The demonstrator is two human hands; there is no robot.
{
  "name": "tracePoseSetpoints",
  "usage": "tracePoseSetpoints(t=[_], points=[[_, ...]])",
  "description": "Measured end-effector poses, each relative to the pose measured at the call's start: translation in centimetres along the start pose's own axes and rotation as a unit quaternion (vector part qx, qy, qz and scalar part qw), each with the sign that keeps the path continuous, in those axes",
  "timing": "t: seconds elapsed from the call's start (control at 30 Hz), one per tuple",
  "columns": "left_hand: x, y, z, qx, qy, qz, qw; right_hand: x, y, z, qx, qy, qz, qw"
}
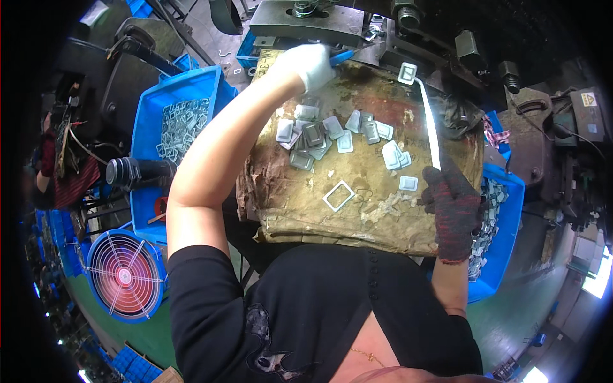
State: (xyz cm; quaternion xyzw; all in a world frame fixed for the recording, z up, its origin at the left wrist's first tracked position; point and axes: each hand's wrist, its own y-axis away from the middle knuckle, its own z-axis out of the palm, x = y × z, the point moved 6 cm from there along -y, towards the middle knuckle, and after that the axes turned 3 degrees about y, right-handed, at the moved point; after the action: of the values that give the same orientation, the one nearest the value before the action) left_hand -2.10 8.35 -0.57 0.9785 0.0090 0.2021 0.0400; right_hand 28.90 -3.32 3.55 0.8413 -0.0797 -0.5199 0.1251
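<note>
My left hand (308, 67), in a white glove, is closed around a blue-handled tool (342, 57) at the far edge of the worktop, beside the press. Its thin tip points right toward the metal tooling. My right hand (452, 203), in a dark red-and-black knit glove, grips a long white stick-like tool (430, 121) at the right side. At the stick's far end is a small rectangular metal piece (407, 73); how it is attached I cannot tell. Several shallow rectangular metal pieces (313, 134) lie loosely in the middle, and a thin rectangular metal frame (338, 195) lies closer to me.
Worn brown cardboard (300, 217) covers the worktop. Press tooling (308, 23) with large bolts spans the far side. A blue bin (143, 115) of metal frames stands left, another blue bin (491, 268) of metal pieces right. A blue-rimmed fan (124, 276) sits at the lower left.
</note>
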Motion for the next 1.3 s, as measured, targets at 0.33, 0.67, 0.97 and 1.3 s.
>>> tracePoseSetpoints(t=[0.33,0.67,0.97,1.3], points=[[7.0,-7.5,-3.8,-0.088,-0.132,0.015,0.987,-2.4,-2.2,-2.4,0.070,0.013,-0.044,0.997],[1.1,-0.5,-0.5,0.070,0.087,-0.002,0.994,-3.8,-6.9,0.7,0.002,0.005,-0.064,0.998],[-0.8,2.7,0.9,0.065,0.082,-0.049,0.993,-4.9,-5.6,-0.8,0.041,0.019,-0.046,0.998],[9.3,6.0,4.3,-0.118,-0.039,0.268,0.955,-1.6,-1.3,-5.1,0.117,0.050,-0.039,0.991]])
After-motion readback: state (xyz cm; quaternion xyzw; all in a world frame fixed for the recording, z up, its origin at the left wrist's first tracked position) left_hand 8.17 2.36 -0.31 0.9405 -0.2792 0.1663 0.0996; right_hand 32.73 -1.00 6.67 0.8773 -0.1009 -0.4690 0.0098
